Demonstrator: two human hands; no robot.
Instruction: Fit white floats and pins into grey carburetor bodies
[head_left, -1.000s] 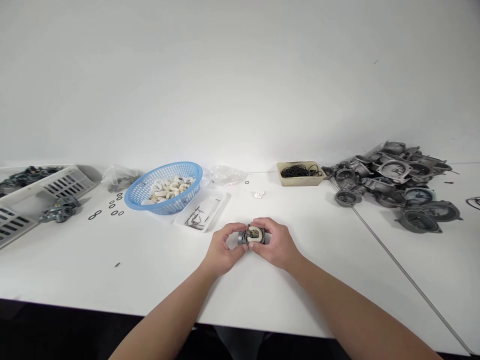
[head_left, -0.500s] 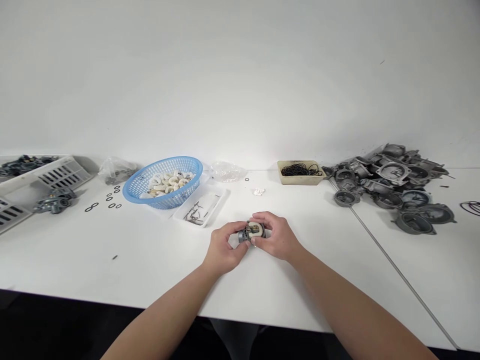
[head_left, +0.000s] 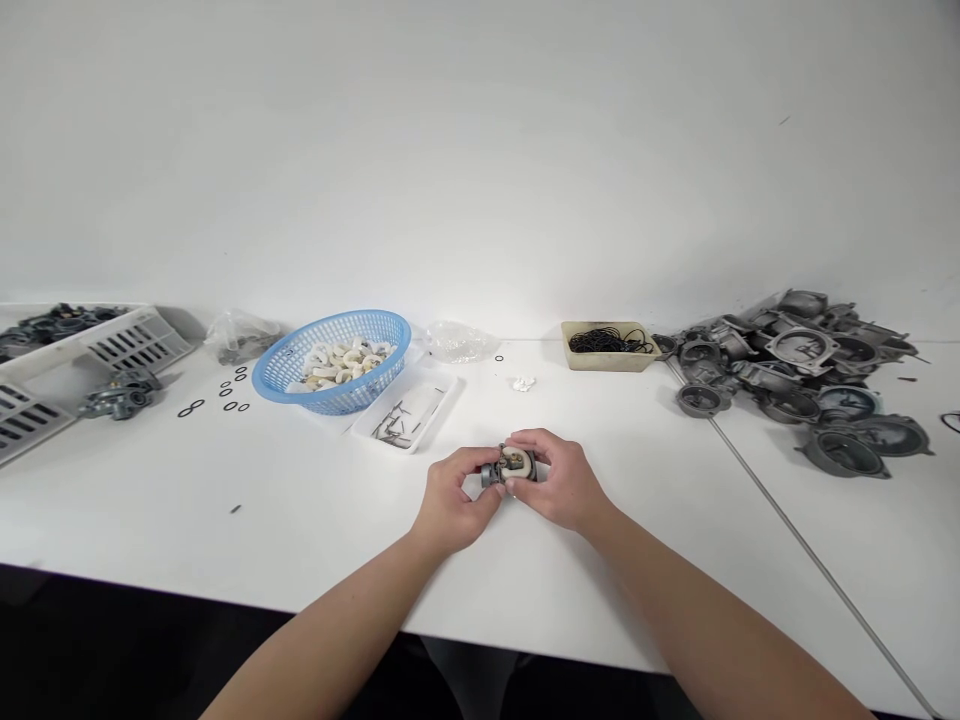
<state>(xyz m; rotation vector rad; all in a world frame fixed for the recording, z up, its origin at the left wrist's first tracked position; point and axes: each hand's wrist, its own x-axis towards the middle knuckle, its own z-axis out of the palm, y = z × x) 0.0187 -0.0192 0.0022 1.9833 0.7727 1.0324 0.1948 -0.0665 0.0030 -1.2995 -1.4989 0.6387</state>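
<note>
The left hand (head_left: 454, 500) and right hand (head_left: 561, 485) curl around a small metal part (head_left: 510, 466), pinching it between their fingertips (head_left: 496, 482) over the white table (head_left: 300, 490). A slipping finger could drop the part, and its cream ring (head_left: 514, 460) could work loose and roll away.

Small die-cast carb body (head_left: 490, 475), dull grey alu, held btw my L grip (head_left: 454, 500) and R grip (head_left: 561, 482), approx mid-surface, nearer the front edge. Cream-white float (head_left: 523, 458) faces up, w/ a tiny brass fitting (head_left: 512, 461) sitting at its centre. Grey metal end sticks out past my L fingers. Both grips wrap most of the body, so the underside's hidden; can't tell if it touches the surface.
</note>
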